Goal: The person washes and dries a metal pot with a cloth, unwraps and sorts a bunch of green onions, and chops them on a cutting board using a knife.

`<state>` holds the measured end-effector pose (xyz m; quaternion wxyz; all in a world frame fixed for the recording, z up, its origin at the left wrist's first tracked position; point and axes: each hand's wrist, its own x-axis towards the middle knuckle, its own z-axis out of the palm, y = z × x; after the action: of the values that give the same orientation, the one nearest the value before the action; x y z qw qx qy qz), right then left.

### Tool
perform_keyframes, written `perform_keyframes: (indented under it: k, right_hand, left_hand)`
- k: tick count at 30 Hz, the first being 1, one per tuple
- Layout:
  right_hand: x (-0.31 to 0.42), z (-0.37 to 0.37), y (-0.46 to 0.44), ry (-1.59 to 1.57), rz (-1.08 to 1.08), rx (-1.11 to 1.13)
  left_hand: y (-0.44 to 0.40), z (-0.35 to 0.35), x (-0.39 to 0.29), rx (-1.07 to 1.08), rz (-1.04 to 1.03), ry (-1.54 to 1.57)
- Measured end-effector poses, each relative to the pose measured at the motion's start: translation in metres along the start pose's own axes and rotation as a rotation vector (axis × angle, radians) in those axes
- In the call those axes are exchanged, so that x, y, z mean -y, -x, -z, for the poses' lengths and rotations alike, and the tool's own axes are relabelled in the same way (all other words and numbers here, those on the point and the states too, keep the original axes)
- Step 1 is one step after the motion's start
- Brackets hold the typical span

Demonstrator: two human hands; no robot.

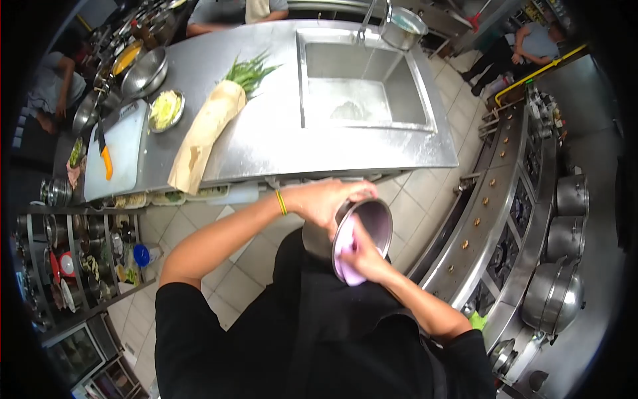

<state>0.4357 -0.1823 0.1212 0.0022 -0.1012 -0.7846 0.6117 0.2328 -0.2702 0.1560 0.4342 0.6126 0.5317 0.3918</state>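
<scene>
My left hand [327, 203] is closed around the upper side of a deep metal pot [380, 223], which is tilted with its mouth toward the right. A pale purple cloth [347, 256] is bunched in my right hand [362, 253], pressed against the inside of the pot near the rim. Part of the cloth hangs over the lower edge. The pot is held in front of my dark apron, between my body and the steel counter [266, 146]. My left fingertips are partly hidden behind the pot.
On the counter lie a paper-wrapped bundle of greens [212, 126], a bowl of shredded food [166, 110], and a cutting board [126, 149] with an orange-handled knife [106, 161]. Water runs into the sink [412, 100]. A stove [492, 193] stands right. Other people stand farther off.
</scene>
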Motion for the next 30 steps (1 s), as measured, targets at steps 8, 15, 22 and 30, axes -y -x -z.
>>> perform_keyframes:
  k: [8,15,22,30]
  right_hand:
    - [0.047,0.079,0.01,0.927,0.035,0.287]
    - [-0.031,0.06,-0.021,1.254,0.514,0.236]
    - [-0.049,0.039,-0.022,1.372,-0.159,0.639]
    - [-0.073,0.114,0.037,-1.208,-0.652,0.253]
  left_hand:
    - [-0.022,-0.002,0.005,0.155,0.103,-0.164]
    - [-0.03,-0.011,0.004,0.093,-0.013,-0.076]
    - [-0.031,-0.02,-0.016,0.082,0.052,-0.142]
    - [-0.055,-0.056,-0.044,-0.036,0.049,-0.338]
